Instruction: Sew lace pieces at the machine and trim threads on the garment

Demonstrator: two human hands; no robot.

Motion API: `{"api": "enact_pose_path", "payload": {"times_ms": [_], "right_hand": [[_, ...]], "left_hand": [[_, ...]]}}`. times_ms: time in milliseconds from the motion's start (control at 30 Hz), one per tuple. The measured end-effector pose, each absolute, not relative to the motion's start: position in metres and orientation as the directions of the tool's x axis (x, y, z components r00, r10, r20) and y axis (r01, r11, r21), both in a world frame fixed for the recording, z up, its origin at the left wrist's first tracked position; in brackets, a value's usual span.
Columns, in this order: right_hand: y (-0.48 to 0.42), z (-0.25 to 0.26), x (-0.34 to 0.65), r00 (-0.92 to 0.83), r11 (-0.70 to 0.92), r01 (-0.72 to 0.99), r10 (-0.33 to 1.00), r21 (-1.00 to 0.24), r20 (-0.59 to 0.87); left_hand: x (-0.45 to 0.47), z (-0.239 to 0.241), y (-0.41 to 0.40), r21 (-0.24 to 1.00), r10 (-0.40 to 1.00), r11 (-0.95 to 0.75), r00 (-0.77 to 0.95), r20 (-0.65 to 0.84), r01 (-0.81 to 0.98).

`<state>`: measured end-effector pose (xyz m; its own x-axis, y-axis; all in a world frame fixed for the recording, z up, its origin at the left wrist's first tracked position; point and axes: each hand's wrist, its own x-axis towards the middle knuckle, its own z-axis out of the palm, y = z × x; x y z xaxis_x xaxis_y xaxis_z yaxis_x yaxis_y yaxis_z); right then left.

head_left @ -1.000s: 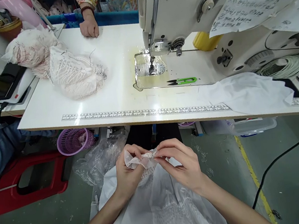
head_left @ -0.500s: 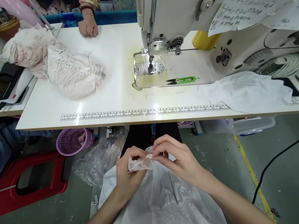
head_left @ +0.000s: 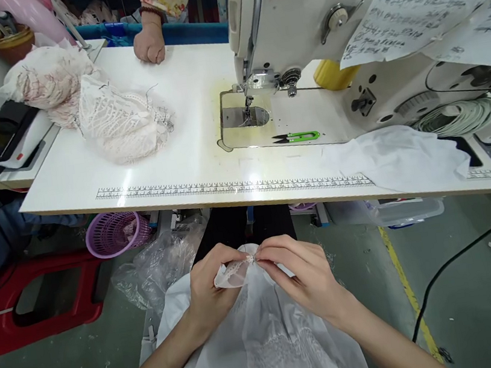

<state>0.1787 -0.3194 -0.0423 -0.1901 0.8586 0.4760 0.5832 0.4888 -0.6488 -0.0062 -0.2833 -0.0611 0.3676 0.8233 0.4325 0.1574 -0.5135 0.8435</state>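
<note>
A sheer white garment (head_left: 276,338) with gathered stitching lies across my lap, below the table's front edge. My left hand (head_left: 216,282) pinches a lacy edge of it between thumb and fingers, and a small flap of the fabric folds over there. Close beside it, my right hand (head_left: 300,267) pinches the same edge with thumb and fingertips. The fingertips of both hands almost meet at the edge. Whether my right fingers also hold a thread is too small to tell.
On the table (head_left: 196,154) stand a sewing machine (head_left: 291,25), green thread snips (head_left: 296,137), white lace pieces (head_left: 122,122) and white cloth (head_left: 406,155). Another person's fist (head_left: 150,44) rests at the far edge. Below are a purple basket (head_left: 115,234) and red stool (head_left: 39,310).
My right fingertips have closed in on the edge beside my left fingers. The other person's forearm has shifted slightly right. The whole view has tilted a little.
</note>
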Motion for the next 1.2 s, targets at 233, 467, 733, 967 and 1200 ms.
{"api": "enact_pose_path", "payload": {"times_ms": [233,467,733,967,1200], "right_hand": [[-0.32,-0.044,0.177,-0.228,0.524,0.637,0.829,-0.565,0.511],[-0.32,-0.043,0.178,-0.339,0.589,0.73,0.752,-0.346,0.565],[-0.321,-0.045,0.179,-0.216,0.512,0.706,0.814,-0.49,0.539],[-0.323,-0.044,0.182,-0.293,0.533,0.685,0.826,-0.496,0.482],[-0.322,-0.045,0.184,-0.343,0.578,0.704,0.785,-0.413,0.515]], "left_hand": [[-0.004,-0.06,-0.283,0.785,0.775,-0.593,0.389,0.497,0.179],[-0.002,-0.054,-0.282,0.757,0.765,-0.613,0.405,0.5,0.224],[-0.004,-0.052,-0.283,0.742,0.759,-0.626,0.409,0.507,0.24],[-0.003,-0.057,-0.284,0.729,0.747,-0.638,0.425,0.511,0.246],[-0.002,-0.068,-0.288,0.763,0.764,-0.601,0.45,0.462,0.239]]}}
